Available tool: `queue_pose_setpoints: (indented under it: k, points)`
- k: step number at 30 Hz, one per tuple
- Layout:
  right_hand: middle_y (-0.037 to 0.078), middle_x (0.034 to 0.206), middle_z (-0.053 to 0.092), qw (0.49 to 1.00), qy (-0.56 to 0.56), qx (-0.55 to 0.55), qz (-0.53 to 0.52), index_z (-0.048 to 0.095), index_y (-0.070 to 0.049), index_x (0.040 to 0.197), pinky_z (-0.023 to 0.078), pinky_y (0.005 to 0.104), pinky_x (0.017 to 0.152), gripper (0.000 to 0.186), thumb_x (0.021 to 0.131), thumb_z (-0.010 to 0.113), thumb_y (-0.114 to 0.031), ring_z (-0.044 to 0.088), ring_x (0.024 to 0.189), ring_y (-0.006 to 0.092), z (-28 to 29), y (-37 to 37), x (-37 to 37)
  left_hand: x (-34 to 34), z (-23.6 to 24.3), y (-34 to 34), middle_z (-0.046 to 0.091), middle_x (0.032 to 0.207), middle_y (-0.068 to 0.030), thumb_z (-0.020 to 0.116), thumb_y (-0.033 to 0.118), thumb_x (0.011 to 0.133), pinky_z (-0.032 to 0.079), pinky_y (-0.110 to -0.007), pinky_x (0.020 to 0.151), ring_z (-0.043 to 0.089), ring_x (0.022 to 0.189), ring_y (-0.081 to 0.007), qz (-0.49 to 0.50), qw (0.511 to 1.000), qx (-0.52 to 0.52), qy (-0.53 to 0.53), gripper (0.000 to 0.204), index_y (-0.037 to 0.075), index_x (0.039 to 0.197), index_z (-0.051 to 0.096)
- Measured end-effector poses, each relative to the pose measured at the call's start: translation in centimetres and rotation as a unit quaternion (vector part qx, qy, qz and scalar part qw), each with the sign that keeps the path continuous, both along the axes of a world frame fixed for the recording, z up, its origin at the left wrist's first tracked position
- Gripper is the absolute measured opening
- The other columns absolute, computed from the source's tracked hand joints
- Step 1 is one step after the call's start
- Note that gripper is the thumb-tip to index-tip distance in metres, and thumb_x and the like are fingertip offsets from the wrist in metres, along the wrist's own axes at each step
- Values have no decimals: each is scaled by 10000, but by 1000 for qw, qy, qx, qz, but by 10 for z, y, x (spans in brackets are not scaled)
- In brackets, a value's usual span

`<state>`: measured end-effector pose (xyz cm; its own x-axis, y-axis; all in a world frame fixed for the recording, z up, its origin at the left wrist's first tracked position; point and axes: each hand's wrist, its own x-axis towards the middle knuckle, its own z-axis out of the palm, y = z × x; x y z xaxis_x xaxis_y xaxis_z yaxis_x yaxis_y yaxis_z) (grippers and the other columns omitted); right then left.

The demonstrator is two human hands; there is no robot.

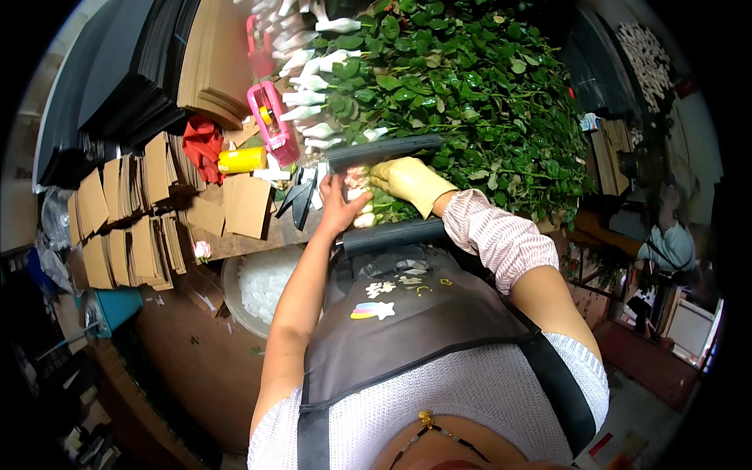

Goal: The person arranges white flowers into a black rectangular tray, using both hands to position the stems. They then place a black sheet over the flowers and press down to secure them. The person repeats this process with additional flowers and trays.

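My bare left hand [343,208] curls round the left side of a cluster of pale pink roses [357,182], its thumb against the lower buds. From the right, my right hand [407,182] in a yellow glove grips the same cluster at the heads and leaves, fingertips partly hidden. The roses lie between two dark ribbed bars [395,146], one above and one below my hands. Just left of them are black scissors [298,200]. Many leafy stems [486,94] fill the area beyond, with white-wrapped flower heads [305,98] along their left side.
At the left stand stacks of cardboard pieces [117,204] and dark sheets [125,94], beside red cloth [202,149], a yellow cylinder [241,160] and a pink tape dispenser [278,133]. A basin of white pieces [262,290] is below the table edge, near a teal bin [113,309].
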<state>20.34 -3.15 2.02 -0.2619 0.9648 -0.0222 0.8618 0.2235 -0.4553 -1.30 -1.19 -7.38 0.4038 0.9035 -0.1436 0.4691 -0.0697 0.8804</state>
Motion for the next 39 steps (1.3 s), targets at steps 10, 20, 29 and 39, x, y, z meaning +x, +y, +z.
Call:
queue_pose_setpoints:
  k: [10,20,29,39]
  points:
    - [161,907,736,996,-38,-52,-56,710,-121,1089,573,446,751,262,941,593,-303,725,827,313,29,-13,-8,17,8,16,613,1190,-172,879,309,753,430,-369,1006,553,1143,-282,51,997,53,-17,509,-17,1107,713]
    - [166,1197,666,979,156,8,-128,669,-85,1257,538,405,941,347,922,577,-78,653,1085,354,16,-24,-26,14,21,11,585,1116,-197,874,296,746,483,-395,930,594,1044,-333,34,994,93,-56,431,5,1025,723]
    - [123,1022,700,993,-113,-11,-36,661,-80,1180,580,417,784,361,820,635,-76,706,939,307,11,-11,-37,8,14,12,551,1297,-270,833,271,782,408,-430,1064,515,1250,-413,1,996,79,-41,391,31,1069,720]
    - [108,989,730,984,-149,-92,5,698,-113,1117,579,426,746,272,848,660,-134,720,916,300,43,5,-35,8,11,13,506,1336,-218,824,264,790,429,-405,1038,504,1246,-364,-11,998,35,-46,465,-19,1134,691]
